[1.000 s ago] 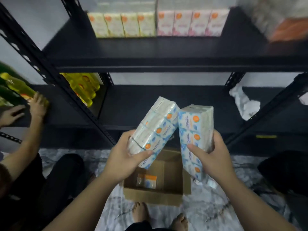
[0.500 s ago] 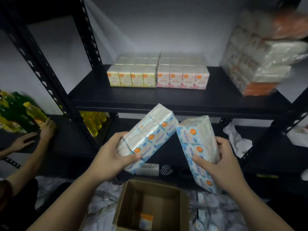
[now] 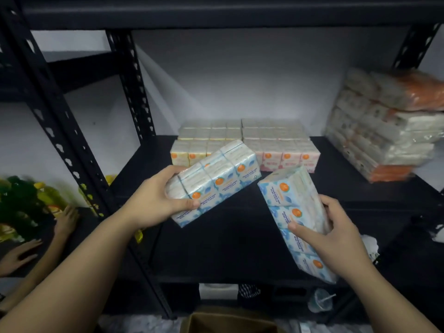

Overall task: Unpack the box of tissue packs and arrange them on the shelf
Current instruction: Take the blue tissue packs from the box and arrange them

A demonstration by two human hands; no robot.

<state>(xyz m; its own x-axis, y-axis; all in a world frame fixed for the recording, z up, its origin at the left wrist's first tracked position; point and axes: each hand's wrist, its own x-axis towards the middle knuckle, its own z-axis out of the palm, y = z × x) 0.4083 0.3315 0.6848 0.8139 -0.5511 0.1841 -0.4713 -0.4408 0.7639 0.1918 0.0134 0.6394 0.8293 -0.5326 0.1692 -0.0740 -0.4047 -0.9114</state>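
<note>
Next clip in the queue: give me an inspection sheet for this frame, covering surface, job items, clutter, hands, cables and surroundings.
Surface: black metal shelf, front area bare.
Job's things: two blue-and-white wrapped tissue multipacks, one in each hand, left pack and right pack, both tilted above the shelf; yellow-labelled tissue packs and pink-labelled tissue packs stand in rows at the back; brown cardboard box below, contents not visible.
Clutter: blurred stack of orange-and-white wrapped bundles at the shelf's right end.
Hands: left hand grips the left pack; right hand grips the right pack.
Cables: nothing seen.
Surroundings: another person's hands by yellow and green bottles on the neighbouring rack.
</note>
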